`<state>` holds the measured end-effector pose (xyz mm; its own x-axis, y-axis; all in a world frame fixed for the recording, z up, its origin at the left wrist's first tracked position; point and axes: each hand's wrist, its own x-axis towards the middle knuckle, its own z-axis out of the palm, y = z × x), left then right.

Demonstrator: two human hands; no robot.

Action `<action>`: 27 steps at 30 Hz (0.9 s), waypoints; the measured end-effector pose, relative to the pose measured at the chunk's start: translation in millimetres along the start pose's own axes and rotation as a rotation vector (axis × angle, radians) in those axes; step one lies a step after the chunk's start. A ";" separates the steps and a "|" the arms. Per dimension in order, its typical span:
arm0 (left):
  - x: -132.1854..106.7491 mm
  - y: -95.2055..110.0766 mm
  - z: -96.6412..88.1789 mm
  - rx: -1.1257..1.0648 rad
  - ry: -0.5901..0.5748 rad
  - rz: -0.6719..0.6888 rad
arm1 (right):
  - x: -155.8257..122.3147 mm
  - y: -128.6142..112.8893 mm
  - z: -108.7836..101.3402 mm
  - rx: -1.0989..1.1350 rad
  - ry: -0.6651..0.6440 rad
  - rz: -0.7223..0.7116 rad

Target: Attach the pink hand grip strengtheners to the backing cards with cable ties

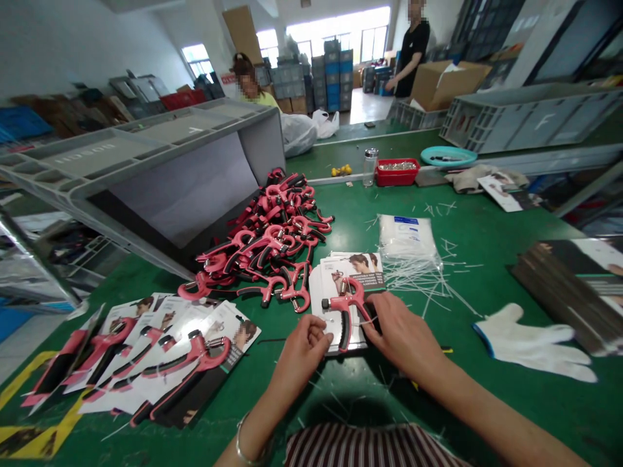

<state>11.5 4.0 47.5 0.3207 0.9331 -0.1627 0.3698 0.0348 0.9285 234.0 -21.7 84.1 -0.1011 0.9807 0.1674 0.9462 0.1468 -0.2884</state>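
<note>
A pink and black hand gripper (343,311) lies on the top printed card of a small stack (346,277) at the near middle of the green table. My right hand (402,335) is closed on the gripper's right handle and the card edge. My left hand (302,353) is curled at the card's left edge, fingertips pinched beside the gripper's lower handle; a thin white tie seems to run between the hands. A heap of loose pink hand grippers (270,239) lies just behind the cards.
Finished cards with grippers (160,358) fan out at the near left. A tipped grey crate (160,170) stands at the left. White ties (423,272) and a bag (407,236) lie at the right, with a white glove (533,344) and card stacks (574,285). Two people are at the far end.
</note>
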 end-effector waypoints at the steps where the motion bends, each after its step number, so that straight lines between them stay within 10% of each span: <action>1: 2.2 1.4 -6.9 0.014 -0.032 0.008 | -2.5 -0.9 0.4 0.015 0.034 -0.025; 7: 43.0 17.1 -38.4 0.155 0.144 0.152 | -15.5 -7.0 3.1 0.032 0.042 -0.117; 16: 63.4 43.9 9.0 0.483 0.002 0.400 | -8.3 8.3 20.6 0.185 0.144 -0.101; 27: 100.0 54.9 -4.9 0.537 -0.109 0.463 | -5.2 -9.8 8.7 0.096 0.111 0.013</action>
<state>59.6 101.0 83.8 0.6233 0.7675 0.1496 0.5438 -0.5629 0.6224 222.6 -27.2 77.9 -0.0490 0.9631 0.2648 0.9131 0.1507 -0.3789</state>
